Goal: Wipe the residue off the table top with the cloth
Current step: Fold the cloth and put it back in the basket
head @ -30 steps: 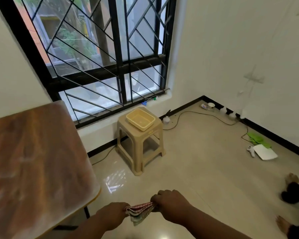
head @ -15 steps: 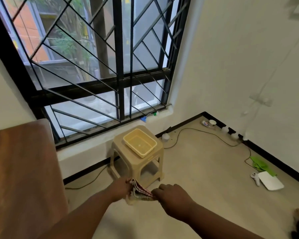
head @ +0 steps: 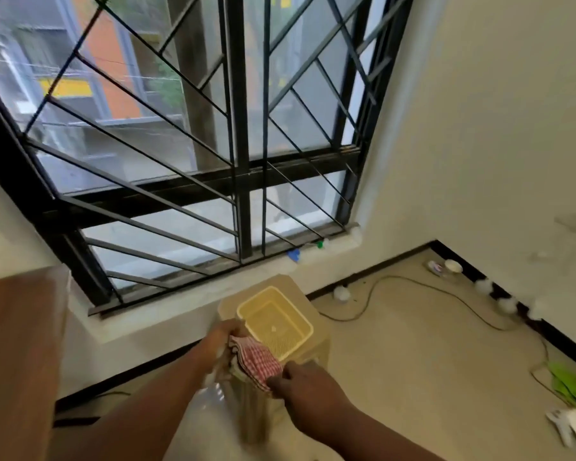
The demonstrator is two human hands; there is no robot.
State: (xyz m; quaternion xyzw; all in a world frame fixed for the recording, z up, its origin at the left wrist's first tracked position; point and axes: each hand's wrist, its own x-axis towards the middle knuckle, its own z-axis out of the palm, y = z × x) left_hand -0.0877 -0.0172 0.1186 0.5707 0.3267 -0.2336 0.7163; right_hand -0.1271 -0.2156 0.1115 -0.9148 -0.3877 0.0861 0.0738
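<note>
A: Head view, only view. Step in hand?

B: Cloth handling, not wiping. The red-checked cloth (head: 255, 361) is stretched between both hands above the beige plastic stool (head: 316, 331), at the near edge of the yellow basket (head: 275, 324). Left hand (head: 223, 341) grips its far end with fingers curled; right hand (head: 300, 382) pinches its near end. The wooden table (head: 17, 344) sits at frame left, well apart from the cloth.

A: Next move?

B: Judgement: the cloth looks bound for the basket or is being folded; any further wiping calls for a turn left to the table.

A: Surroundings, obstacles?

B: Barred window (head: 193, 144) ahead; a cable (head: 413, 287) trails over the floor to the right, with a green item (head: 572, 384) near the wall. The stool stands between person and window; motion blur hides residue on the table.
</note>
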